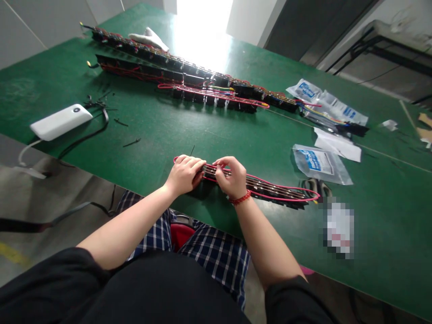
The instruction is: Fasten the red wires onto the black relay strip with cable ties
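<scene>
On the table's near edge lies a wire harness (278, 189), a long black slotted strip with wires running along it and a red wire looped around its length. My left hand (184, 175) is closed over its left end, hiding that part. A few centimetres to the right, my right hand (232, 176) is curled with thumb and forefinger pinched at the wires; the exact spot between the fingertips is hidden. A thin dark cable tie (192, 150) sticks up just behind my left hand.
Longer wired strips (151, 74) lie across the back of the green table (141, 117). At left are a white power bank-like box (61, 122) and loose black ties (131, 142). Plastic bags (320, 165), white paper (337, 145) and a blurred-out item (340, 228) lie at right.
</scene>
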Action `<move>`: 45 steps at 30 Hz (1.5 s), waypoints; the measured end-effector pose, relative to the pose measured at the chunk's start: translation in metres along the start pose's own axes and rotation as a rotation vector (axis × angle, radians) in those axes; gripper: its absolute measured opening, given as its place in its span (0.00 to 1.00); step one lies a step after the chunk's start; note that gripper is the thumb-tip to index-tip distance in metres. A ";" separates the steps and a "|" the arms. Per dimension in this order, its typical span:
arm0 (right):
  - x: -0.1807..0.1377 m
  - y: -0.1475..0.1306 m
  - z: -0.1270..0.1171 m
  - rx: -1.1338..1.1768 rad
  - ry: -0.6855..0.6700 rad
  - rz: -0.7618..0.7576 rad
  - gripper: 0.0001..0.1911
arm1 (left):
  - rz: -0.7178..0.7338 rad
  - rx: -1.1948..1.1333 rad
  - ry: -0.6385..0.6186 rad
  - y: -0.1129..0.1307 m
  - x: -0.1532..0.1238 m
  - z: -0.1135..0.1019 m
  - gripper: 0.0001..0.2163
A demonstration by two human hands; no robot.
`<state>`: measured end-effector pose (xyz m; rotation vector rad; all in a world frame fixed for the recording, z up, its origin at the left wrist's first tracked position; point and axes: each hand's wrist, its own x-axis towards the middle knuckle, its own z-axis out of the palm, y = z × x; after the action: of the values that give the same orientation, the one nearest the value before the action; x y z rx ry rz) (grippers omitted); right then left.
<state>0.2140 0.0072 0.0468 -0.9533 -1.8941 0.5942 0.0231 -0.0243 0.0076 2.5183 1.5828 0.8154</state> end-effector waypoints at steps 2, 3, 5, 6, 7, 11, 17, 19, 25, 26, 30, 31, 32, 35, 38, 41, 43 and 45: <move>-0.002 0.000 0.003 -0.116 -0.116 -0.148 0.05 | 0.000 0.010 0.010 0.000 0.000 0.001 0.17; -0.004 -0.001 0.005 -0.164 -0.180 -0.225 0.05 | -0.003 0.016 0.014 0.000 0.000 0.002 0.17; -0.008 -0.004 0.009 -0.233 -0.286 -0.357 0.07 | -0.010 0.019 0.012 0.001 0.001 0.002 0.16; -0.010 -0.006 0.010 -0.241 -0.329 -0.400 0.07 | -0.013 0.015 0.004 0.001 0.001 0.002 0.16; -0.012 -0.007 0.011 -0.227 -0.368 -0.419 0.08 | -0.016 0.009 -0.006 0.002 0.002 0.002 0.16; -0.017 -0.010 0.011 -0.124 -0.425 -0.377 0.08 | -0.036 0.001 -0.026 0.003 0.004 0.001 0.16; -0.021 -0.002 -0.001 -0.184 -0.340 -0.366 0.06 | -0.045 0.026 -0.022 0.004 0.004 0.002 0.16; -0.021 0.003 -0.004 -0.210 -0.301 -0.365 0.06 | -0.039 0.030 -0.024 0.003 0.004 0.002 0.16; -0.019 0.016 -0.004 -0.250 -0.244 -0.411 0.07 | -0.037 0.048 -0.030 0.002 0.003 0.005 0.17; -0.020 0.017 -0.004 -0.265 -0.246 -0.417 0.07 | -0.038 0.049 -0.035 0.002 0.004 0.005 0.17; -0.021 0.017 -0.004 -0.251 -0.275 -0.383 0.07 | -0.036 0.058 -0.044 0.002 0.004 0.004 0.17; -0.021 0.016 -0.005 -0.234 -0.265 -0.384 0.07 | -0.034 0.064 -0.042 0.003 0.005 0.003 0.17; -0.021 0.014 -0.005 -0.221 -0.244 -0.397 0.06 | -0.031 0.071 -0.040 0.003 0.005 0.003 0.17; -0.019 0.008 -0.006 -0.262 -0.152 -0.502 0.06 | -0.021 0.082 -0.033 0.004 0.006 0.002 0.16; -0.016 0.004 -0.007 -0.375 -0.083 -0.609 0.05 | -0.015 0.092 -0.030 0.004 0.006 0.003 0.16; -0.013 0.004 -0.005 -0.423 -0.058 -0.645 0.03 | -0.006 0.108 -0.028 0.003 0.006 0.003 0.16; -0.012 0.006 -0.005 -0.434 -0.057 -0.642 0.03 | 0.002 0.114 -0.028 0.002 0.005 0.003 0.16; -0.012 0.008 -0.004 -0.438 -0.063 -0.633 0.03 | 0.007 0.116 -0.027 0.002 0.005 0.003 0.16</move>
<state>0.2241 0.0022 0.0375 -0.5344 -2.2774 -0.1746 0.0280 -0.0202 0.0080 2.6024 1.6608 0.7070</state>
